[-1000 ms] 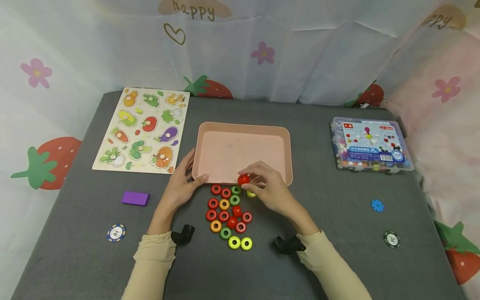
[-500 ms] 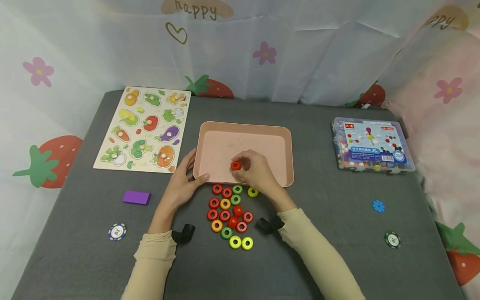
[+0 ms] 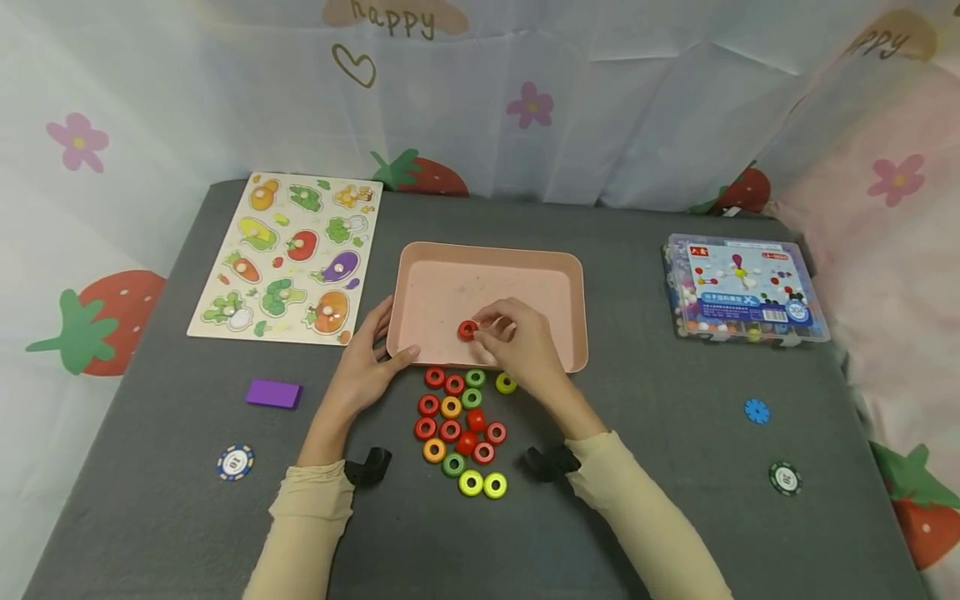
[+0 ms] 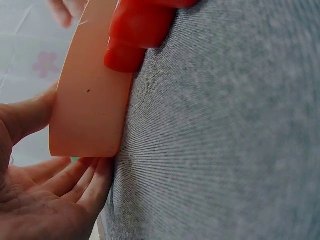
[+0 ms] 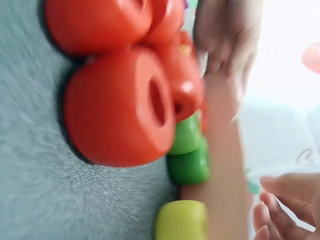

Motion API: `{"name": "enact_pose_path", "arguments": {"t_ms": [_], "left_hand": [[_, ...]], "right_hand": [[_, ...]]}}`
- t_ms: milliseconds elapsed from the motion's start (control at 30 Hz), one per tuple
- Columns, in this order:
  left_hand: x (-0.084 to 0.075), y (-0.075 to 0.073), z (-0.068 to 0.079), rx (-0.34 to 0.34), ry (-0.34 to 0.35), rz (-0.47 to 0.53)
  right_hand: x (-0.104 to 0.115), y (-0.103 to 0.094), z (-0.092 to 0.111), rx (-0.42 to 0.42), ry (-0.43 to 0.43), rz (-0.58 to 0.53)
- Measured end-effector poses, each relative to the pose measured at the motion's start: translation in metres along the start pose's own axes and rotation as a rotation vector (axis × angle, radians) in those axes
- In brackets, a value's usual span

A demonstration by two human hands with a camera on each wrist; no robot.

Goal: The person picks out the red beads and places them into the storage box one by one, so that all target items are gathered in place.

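A pink tray (image 3: 517, 262) lies on the grey table. My left hand (image 3: 365, 379) holds its near left corner, thumb at the front rim and fingers along the left side, as the left wrist view also shows. Inside the tray a red bead (image 3: 467, 331) sits with its hole facing up. My right hand (image 3: 522, 346) is over the tray, fingertips right beside that bead. In the right wrist view the fingers (image 5: 287, 187) are parted with nothing between them. Several red, orange, green and yellow beads (image 3: 450, 431) cluster in front of the tray; one yellow bead (image 3: 506, 383) stands apart.
A vegetable puzzle board (image 3: 281, 258) lies at the back left, with a purple block (image 3: 273, 394) and a blue-white poker chip (image 3: 236, 462) nearer. To the right are a clear case (image 3: 746, 287), a blue disc (image 3: 757, 412) and a green-black chip (image 3: 785, 478).
My right hand has carried the red bead over the front rim into the tray, set it down hole up, and drawn its fingers slightly rightward off it. The left hand has stayed put.
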State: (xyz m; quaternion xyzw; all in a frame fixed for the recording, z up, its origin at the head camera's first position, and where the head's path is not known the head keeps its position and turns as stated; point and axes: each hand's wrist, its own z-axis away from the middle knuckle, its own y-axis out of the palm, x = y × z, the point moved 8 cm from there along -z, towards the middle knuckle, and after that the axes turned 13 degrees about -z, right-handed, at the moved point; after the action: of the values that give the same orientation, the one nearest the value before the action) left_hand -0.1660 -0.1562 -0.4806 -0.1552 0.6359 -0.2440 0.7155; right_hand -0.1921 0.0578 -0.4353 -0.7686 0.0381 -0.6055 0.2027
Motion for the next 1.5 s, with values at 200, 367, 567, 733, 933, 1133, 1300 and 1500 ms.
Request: {"name": "enact_pose_path", "arguments": {"t_ms": [200, 367, 567, 733, 933, 1133, 1300, 1500], "left_hand": [[0.002, 0.0, 0.0, -0.007, -0.006, -0.029], [0.003, -0.001, 0.0, -0.013, -0.008, -0.051], [0.003, -0.001, 0.0, -0.012, -0.008, -0.051], [0.002, -0.001, 0.0, -0.013, -0.007, -0.045], [0.0, -0.001, 0.001, -0.013, 0.004, -0.034], [0.002, 0.0, 0.001, -0.015, 0.0, -0.041], [0.003, 0.0, 0.0, -0.012, -0.006, -0.04], [0.002, 0.0, 0.0, -0.013, -0.01, -0.035]], "right_hand": [[0.02, 0.006, 0.032, 0.218, -0.048, -0.05], [0.021, 0.016, 0.059, 0.373, -0.036, -0.019], [0.013, 0.019, 0.072, 0.387, -0.018, 0.053], [0.004, 0.024, 0.075, 0.395, 0.036, 0.12], [-0.001, 0.028, 0.079, 0.4, 0.072, 0.206], [0.0, 0.028, 0.08, 0.391, 0.055, 0.252], [-0.001, 0.027, 0.081, 0.398, 0.031, 0.255], [0.008, 0.018, 0.075, 0.389, -0.027, 0.042]]}}
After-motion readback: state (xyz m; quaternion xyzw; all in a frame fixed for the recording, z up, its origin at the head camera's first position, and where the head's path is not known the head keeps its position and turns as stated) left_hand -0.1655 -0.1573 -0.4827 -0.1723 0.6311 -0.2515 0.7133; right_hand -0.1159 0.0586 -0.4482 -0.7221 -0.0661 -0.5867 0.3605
